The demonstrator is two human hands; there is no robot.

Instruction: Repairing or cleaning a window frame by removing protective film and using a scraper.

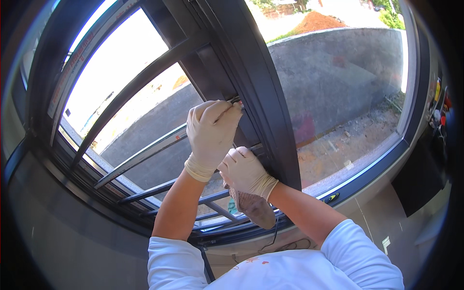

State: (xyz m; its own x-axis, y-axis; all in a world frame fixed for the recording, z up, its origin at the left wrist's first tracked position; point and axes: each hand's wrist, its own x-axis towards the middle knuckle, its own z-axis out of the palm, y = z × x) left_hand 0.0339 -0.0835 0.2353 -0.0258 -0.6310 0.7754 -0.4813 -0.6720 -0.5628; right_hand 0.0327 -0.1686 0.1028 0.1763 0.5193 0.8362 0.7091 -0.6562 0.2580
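— Two gloved hands at a dark window frame (270, 96); what lies around them, nearest first?

— White sleeves (348, 251) at the lower edge, then bare forearms rising to the frame. A worn, soiled glove or cloth (253, 208) hangs under the right wrist, and a thin dark cable (275, 237) loops below it near the sill. Behind the hands run dark horizontal bars (145, 154) of a grille, with a diagonal bar (140, 82) crossing higher up.

— Does anything stand in the way?

— The upright post of the frame sits just right of both hands, and the bars lie close behind them.

— How is the left hand (211, 133) set?

— Its fingers are curled together, pinching a thin tool (236, 101) whose tip touches the post; I cannot tell what kind of tool it is.

— And the right hand (245, 171)?

— Closed into a loose fist, pressed against the post just under the left hand; whether it grips anything is hidden.

— Their pose?

— The left is raised higher, wrist bent; the right forearm comes in from the lower right, and the two hands are nearly touching.

— Farther out?

— Through the glass, a grey concrete wall (338, 77), bare dirt ground (353, 140) at its foot, and a reddish earth mound (316, 21) beyond
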